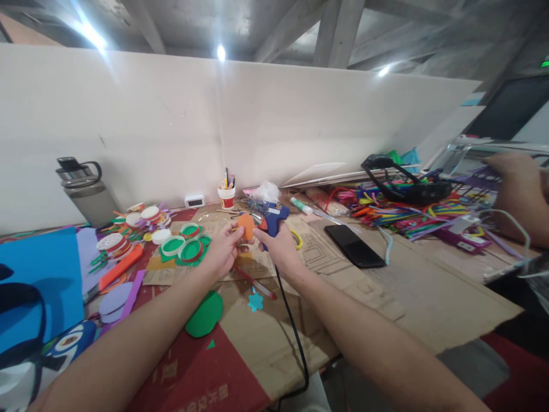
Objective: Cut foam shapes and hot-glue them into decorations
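Observation:
In the middle of the view my left hand pinches an orange disc by its left side. My right hand is wrapped round the handle of a blue glue gun, its nozzle end close to the disc. A black cord runs down from the gun. Left of my hands lie green-lined rings on green pieces. Below them are a green circle and a turquoise star shape. A pencil-like stick with a red end lies beneath the hands.
A black phone rests on cardboard at right, near colourful pipe cleaners and a black headset-like object. Another person's arm is at far right. A bottle, blue sheet and orange cutter are left; a pen cup stands behind.

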The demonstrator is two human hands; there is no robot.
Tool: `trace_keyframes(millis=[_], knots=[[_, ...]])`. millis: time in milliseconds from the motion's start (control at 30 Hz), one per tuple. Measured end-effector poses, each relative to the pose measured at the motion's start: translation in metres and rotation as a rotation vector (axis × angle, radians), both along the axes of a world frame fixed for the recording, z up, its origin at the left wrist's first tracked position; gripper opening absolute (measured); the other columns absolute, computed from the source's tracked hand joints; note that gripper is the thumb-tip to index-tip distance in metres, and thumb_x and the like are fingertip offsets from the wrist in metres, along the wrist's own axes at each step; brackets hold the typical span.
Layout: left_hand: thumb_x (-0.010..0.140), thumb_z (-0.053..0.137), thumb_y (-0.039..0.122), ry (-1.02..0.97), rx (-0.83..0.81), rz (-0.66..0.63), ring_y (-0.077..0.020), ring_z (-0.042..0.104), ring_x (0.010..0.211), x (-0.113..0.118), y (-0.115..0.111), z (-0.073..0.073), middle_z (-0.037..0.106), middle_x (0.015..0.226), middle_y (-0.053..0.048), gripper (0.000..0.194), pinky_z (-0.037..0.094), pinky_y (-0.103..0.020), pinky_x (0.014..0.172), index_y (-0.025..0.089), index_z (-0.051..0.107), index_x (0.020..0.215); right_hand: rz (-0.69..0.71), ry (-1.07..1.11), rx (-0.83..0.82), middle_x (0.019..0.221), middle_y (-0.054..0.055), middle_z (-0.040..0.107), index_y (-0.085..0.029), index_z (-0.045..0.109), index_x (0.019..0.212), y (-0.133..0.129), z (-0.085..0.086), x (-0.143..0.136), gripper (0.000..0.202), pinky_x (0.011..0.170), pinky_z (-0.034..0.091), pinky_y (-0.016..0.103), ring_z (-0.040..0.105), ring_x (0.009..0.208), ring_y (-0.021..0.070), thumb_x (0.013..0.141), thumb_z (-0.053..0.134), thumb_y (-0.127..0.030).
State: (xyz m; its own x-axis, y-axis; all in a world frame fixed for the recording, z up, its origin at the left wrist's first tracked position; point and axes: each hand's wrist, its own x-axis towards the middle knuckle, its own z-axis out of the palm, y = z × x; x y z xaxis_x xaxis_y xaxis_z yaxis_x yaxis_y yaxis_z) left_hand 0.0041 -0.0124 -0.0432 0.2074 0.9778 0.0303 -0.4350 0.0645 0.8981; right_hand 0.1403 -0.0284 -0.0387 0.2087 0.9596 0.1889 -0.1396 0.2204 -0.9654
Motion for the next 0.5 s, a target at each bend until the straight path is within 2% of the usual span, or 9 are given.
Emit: trace_keyframes(millis=[67,233,333,433,500], knots=[[0.068,0.082,0.028,0.029,0.005,0.083,-0.0122,0.066,0.062,-0.002,0.003,-0.001,0.068,0.079,-0.002,0.036,0.044,-0.018,0.047,0.015,0.059,0.092,0.012,0.050,-0.006,0.060,-0.008,0.055,-0.020,0.050,0.087,0.005,-0.001,0.003,0.034,0.044,0.037,0.022,0.048,0.043,0.0080,0.068,0.073,-0.036],[0.065,0.082,0.029,0.028,0.035,0.245,-0.0123,0.066,0.059,-0.011,0.010,0.003,0.068,0.079,-0.001,0.036,0.042,-0.018,0.044,0.015,0.058,0.087,-0.026,0.105,-0.023,0.066,-0.004,0.062,-0.021,0.049,0.085,0.014,0.003,0.015,0.028,0.042,0.034,0.023,0.047,0.042,0.0080,0.070,0.068,-0.036],[0.063,0.083,0.032,0.051,0.097,0.290,-0.0104,0.064,0.055,-0.015,0.010,0.007,0.067,0.077,0.001,0.038,0.036,-0.017,0.040,0.016,0.059,0.088,-0.042,0.098,-0.035,0.062,-0.005,0.059,-0.021,0.051,0.084,0.017,0.004,0.018,0.025,0.044,0.037,0.024,0.049,0.044,0.0092,0.070,0.067,-0.034],[0.062,0.083,0.035,0.086,0.135,0.313,-0.0075,0.055,0.044,-0.013,0.007,0.008,0.063,0.067,0.004,0.040,0.028,-0.017,0.036,0.017,0.058,0.087,-0.057,0.087,-0.047,0.056,-0.007,0.055,-0.022,0.049,0.084,0.020,-0.001,0.016,0.029,0.043,0.036,0.024,0.049,0.044,0.0104,0.068,0.071,-0.034],[0.062,0.083,0.037,0.106,0.150,0.318,-0.0080,0.053,0.042,-0.011,0.006,0.006,0.061,0.061,0.004,0.040,0.028,-0.018,0.037,0.017,0.058,0.086,-0.054,0.094,-0.044,0.055,-0.008,0.053,-0.023,0.049,0.086,0.021,-0.005,0.012,0.034,0.042,0.034,0.023,0.048,0.042,0.0102,0.066,0.073,-0.034]])
